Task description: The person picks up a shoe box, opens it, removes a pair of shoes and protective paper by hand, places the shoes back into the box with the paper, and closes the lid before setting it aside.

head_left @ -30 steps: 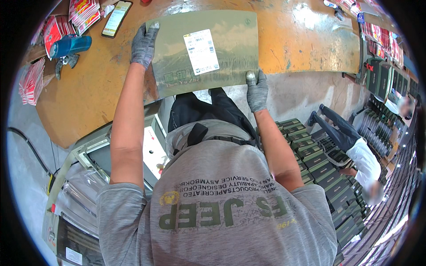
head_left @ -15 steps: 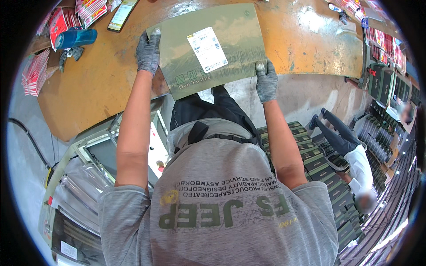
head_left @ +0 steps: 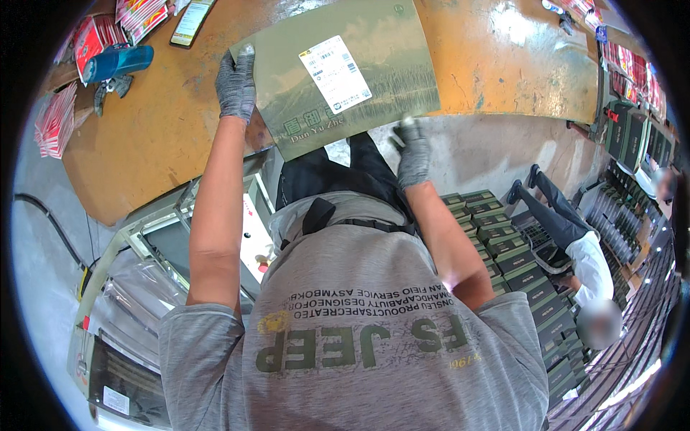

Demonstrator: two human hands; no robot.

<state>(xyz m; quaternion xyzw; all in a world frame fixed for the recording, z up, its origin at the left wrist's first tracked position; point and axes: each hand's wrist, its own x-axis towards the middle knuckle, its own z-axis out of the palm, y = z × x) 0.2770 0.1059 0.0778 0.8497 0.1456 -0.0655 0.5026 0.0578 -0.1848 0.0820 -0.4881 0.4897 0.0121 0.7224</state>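
Note:
A large flat green box (head_left: 392,68) with a landscape print and a white label (head_left: 335,75) lies across the near edge of the table, its lower corner jutting out past it. My left hand (head_left: 236,82), in a grey knit glove, grips the box's left side, thumb on top and fingers underneath. Just below the box's near edge, toward its right corner, is my gloved right hand (head_left: 412,152). Its fingers look apart and slightly blurred, holding nothing; whether a fingertip touches the box I cannot tell.
The orange-brown table (head_left: 503,72) carries a phone (head_left: 191,23), a blue bottle (head_left: 118,63) and red printed packets (head_left: 55,122). Stacked green boxes (head_left: 528,276) stand on the floor to my right. Beyond them is another person (head_left: 583,251). A metal-framed machine (head_left: 129,237) stands at lower left.
My right hand has let go of the box's right corner and moved left and slightly toward me. The left hand keeps its grip; the box has barely shifted.

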